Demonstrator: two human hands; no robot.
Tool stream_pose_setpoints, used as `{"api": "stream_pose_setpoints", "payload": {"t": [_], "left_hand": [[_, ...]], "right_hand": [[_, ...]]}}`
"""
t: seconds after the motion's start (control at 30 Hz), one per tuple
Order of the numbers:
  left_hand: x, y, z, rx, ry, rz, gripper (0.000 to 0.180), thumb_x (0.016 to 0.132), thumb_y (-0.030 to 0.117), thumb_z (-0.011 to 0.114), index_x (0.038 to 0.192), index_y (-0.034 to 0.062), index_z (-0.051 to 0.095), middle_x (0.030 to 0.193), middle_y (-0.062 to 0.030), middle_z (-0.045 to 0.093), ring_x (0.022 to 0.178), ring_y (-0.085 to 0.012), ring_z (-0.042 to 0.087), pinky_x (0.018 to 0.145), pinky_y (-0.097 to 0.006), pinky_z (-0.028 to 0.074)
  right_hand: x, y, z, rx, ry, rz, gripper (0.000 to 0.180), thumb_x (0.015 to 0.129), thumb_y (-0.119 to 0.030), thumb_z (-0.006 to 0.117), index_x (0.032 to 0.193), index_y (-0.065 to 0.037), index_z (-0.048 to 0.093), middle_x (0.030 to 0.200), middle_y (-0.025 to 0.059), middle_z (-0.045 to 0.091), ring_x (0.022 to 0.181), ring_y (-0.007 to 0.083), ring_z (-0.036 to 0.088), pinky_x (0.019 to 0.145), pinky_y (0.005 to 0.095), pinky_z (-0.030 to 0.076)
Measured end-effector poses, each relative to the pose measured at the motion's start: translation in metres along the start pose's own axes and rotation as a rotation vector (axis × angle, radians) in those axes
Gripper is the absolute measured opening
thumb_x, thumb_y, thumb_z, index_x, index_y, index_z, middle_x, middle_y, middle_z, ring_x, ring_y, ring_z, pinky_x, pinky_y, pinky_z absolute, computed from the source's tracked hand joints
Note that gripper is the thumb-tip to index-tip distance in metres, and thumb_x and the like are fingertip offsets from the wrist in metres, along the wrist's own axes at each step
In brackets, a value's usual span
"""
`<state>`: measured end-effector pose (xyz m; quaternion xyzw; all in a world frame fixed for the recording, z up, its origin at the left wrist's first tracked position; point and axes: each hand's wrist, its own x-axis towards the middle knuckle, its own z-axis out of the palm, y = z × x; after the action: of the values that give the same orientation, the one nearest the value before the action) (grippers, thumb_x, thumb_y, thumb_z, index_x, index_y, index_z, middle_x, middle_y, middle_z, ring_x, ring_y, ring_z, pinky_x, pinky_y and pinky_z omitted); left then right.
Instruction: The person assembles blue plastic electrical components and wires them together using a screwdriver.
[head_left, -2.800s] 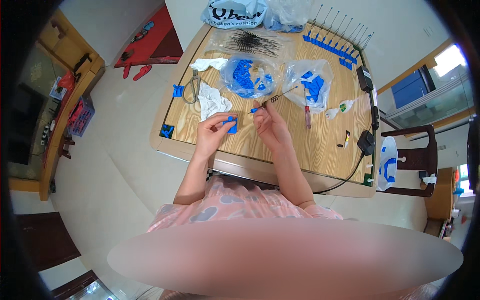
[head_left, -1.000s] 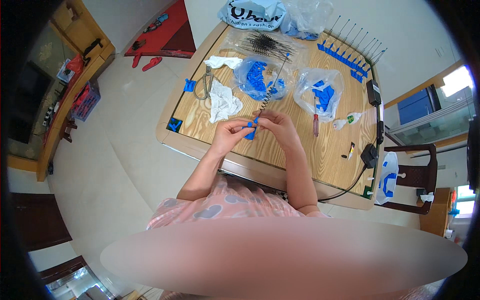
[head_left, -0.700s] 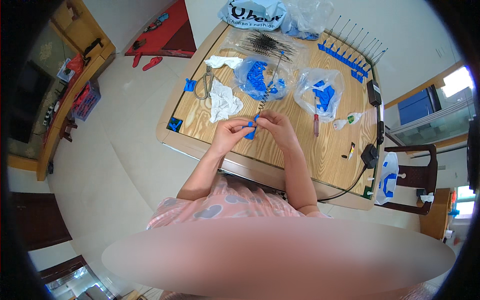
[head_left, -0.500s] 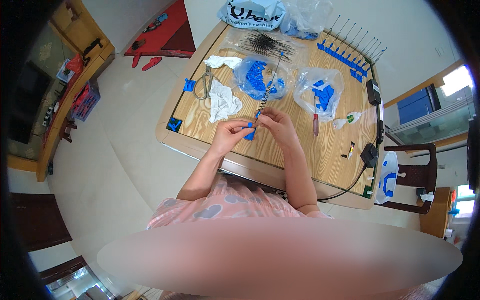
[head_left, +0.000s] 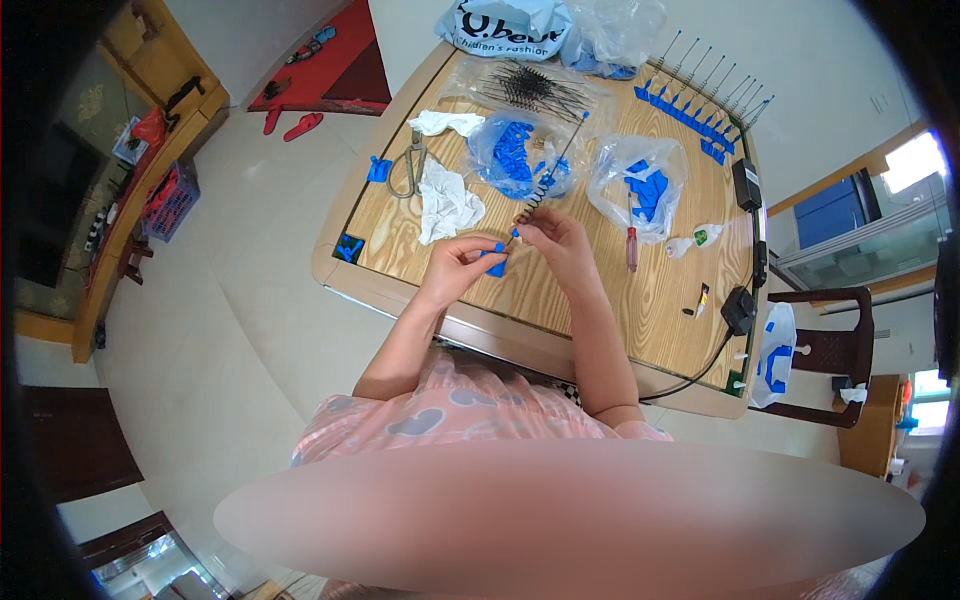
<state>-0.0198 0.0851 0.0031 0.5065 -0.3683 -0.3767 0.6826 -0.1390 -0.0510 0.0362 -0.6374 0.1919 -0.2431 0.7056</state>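
Near the wooden table's [head_left: 600, 300] front edge, a small blue handle [head_left: 497, 264] is pinched by the left hand [head_left: 462, 268], while a thin wire brush [head_left: 545, 182] is gripped at its near end by the right hand [head_left: 553, 240], slanting far-right.

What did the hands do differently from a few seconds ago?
The left hand and right hand were apart, each with its own piece; they have come together, the blue handle meeting the end of the thin brush. Neither piece was let go. The bags, cloth and tools on the table stayed put.
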Motion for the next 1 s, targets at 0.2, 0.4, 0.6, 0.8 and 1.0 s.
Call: {"api": "stream_pose_setpoints", "payload": {"t": [0.2, 0.4, 0.6, 0.8, 1.0], "left_hand": [[0.000, -0.004, 0.000, 0.011, 0.005, 0.023, 0.012, 0.078, -0.005, 0.062, 0.090, -0.0049, 0.064, 0.091, -0.0110, 0.063, 0.075, -0.0153, 0.062, 0.066, -0.024, 0.052], [0.001, 0.000, -0.001, 0.017, 0.007, 0.031, 0.013, 0.078, -0.004, 0.063, 0.091, -0.0050, 0.064, 0.094, -0.0105, 0.063, 0.078, -0.0145, 0.062, 0.070, -0.025, 0.052], [0.002, 0.003, 0.001, 0.015, 0.010, 0.064, 0.014, 0.077, -0.007, 0.062, 0.090, -0.0036, 0.065, 0.099, -0.0119, 0.062, 0.079, -0.0165, 0.063, 0.071, -0.026, 0.053], [0.003, 0.009, 0.004, 0.029, 0.002, 0.091, 0.016, 0.076, -0.007, 0.062, 0.091, -0.0027, 0.065, 0.100, -0.0117, 0.062, 0.083, -0.0160, 0.062, 0.072, -0.026, 0.052], [0.002, 0.011, 0.003, 0.044, -0.010, 0.106, 0.017, 0.075, -0.007, 0.064, 0.091, -0.0023, 0.066, 0.099, -0.0109, 0.062, 0.085, -0.0153, 0.061, 0.073, -0.026, 0.052]], "right_hand": [[0.000, -0.004, 0.000, -0.050, 0.001, -0.005, 0.023, 0.078, -0.009, 0.066, 0.097, 0.004, 0.059, 0.090, 0.0058, 0.063, 0.085, 0.0110, 0.058, 0.078, 0.0244, 0.044], [-0.002, -0.006, 0.001, -0.120, 0.054, -0.082, 0.018, 0.076, -0.009, 0.068, 0.090, 0.001, 0.061, 0.085, 0.0040, 0.063, 0.079, 0.0093, 0.058, 0.072, 0.0235, 0.043], [-0.013, -0.022, 0.006, -0.221, 0.169, -0.360, 0.014, 0.073, -0.008, 0.069, 0.084, -0.001, 0.062, 0.078, 0.0019, 0.062, 0.073, 0.0090, 0.052, 0.067, 0.0236, 0.040], [-0.019, -0.023, 0.014, -0.276, 0.136, -0.419, 0.013, 0.072, -0.006, 0.069, 0.082, -0.002, 0.061, 0.073, 0.0007, 0.056, 0.070, 0.0104, 0.048, 0.066, 0.0237, 0.039], [-0.018, -0.020, 0.013, -0.346, 0.117, -0.464, 0.015, 0.070, -0.005, 0.069, 0.081, -0.002, 0.061, 0.071, 0.0022, 0.050, 0.069, 0.0130, 0.046, 0.064, 0.0249, 0.038]]}}
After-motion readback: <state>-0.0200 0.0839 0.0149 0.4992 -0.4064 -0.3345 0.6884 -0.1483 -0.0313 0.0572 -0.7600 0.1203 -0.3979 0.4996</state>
